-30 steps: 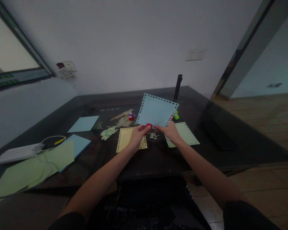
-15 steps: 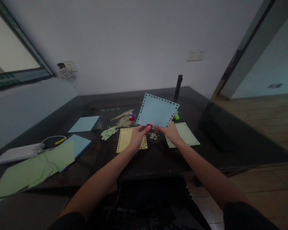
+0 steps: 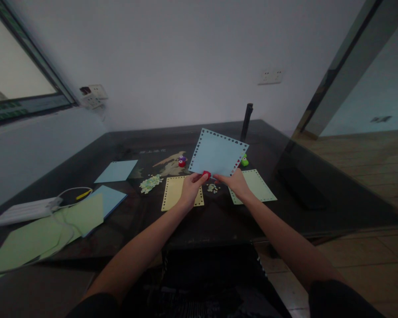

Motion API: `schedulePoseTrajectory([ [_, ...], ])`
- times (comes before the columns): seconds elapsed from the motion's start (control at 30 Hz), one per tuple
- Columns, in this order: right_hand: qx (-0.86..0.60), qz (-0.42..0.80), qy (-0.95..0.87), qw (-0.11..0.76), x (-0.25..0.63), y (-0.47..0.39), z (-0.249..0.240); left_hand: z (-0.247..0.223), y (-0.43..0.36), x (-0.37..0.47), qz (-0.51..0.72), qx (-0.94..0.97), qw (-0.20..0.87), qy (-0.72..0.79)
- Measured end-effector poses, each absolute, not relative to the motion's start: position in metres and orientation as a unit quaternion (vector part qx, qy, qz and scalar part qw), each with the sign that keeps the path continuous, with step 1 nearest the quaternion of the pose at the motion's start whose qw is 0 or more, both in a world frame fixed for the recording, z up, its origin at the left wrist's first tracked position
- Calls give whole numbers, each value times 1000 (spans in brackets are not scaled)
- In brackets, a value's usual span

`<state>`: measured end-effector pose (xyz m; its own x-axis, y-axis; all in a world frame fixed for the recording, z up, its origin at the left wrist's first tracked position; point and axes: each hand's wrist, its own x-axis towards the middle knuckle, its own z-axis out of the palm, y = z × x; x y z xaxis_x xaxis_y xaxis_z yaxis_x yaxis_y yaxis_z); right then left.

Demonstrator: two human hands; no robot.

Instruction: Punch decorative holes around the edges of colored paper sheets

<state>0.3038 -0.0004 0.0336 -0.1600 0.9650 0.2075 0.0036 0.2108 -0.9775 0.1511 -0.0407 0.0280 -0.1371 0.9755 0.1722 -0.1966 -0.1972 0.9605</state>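
Observation:
A light blue sheet of paper point(image 3: 218, 152), with small shaped holes along its edges, is held up tilted above the table. My left hand point(image 3: 190, 189) is closed around a small red craft punch point(image 3: 206, 175) at the sheet's lower edge. On the right, my right hand point(image 3: 236, 182) pinches the same sheet near its lower right corner. Beneath my left hand lies a yellow sheet point(image 3: 172, 194) with holes around its border. A pale green punched sheet point(image 3: 257, 187) lies under my right wrist. Small paper cutouts point(image 3: 212, 188) are scattered between the two hands.
A larger heap of cutouts point(image 3: 151, 183) lies to the left. Behind are a red-and-purple punch pair point(image 3: 182, 161) and a green punch point(image 3: 244, 160). Blue paper point(image 3: 116, 171), green sheets point(image 3: 36, 238) and a white power strip point(image 3: 26, 211) with cable occupy the left side. A black upright object point(image 3: 246, 122) stands behind.

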Motion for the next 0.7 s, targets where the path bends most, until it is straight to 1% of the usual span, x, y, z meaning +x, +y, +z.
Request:
schedulePoseTrajectory([
  [0.3,-411,477,-587,509,303,-2,35,24,-39,151,610,476,452,444],
  [0.5,-407,483,-587,508,302,-3,36,18,-37,154,637,456,454,424],
  [0.7,-402,489,-582,511,303,-3,35,16,-35,153,633,461,456,423],
])
